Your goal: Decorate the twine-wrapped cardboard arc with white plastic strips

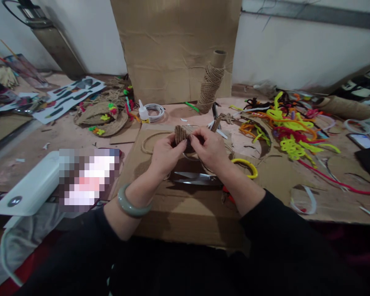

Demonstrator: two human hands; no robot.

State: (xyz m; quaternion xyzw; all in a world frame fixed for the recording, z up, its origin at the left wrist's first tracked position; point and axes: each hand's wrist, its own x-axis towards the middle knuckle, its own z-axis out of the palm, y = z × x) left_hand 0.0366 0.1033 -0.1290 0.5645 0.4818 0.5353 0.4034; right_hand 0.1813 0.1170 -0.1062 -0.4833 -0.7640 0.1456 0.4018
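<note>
Between my two hands is a small ribbed brown piece of coiled twine (180, 133). My left hand (168, 154) grips it from the left, thumb pressed on its face. My right hand (208, 148) pinches at its right side; the fingertips partly hide what they hold. Under my wrists lie scissors (191, 179) with a yellow handle loop, blades pointing left, on a cardboard sheet (154, 201). A loose strand of twine (148, 142) curls on the cardboard by my left hand. Behind my hands a spool of twine (211, 82) stands upright, slightly tilted.
A woven twine piece with coloured flowers (101, 117) lies at left, near a white glue bottle (143, 111). Bright pipe cleaners (291, 135) are heaped at right. A phone (91, 179) and white power bank (31, 185) sit front left. A cardboard panel (172, 49) stands behind.
</note>
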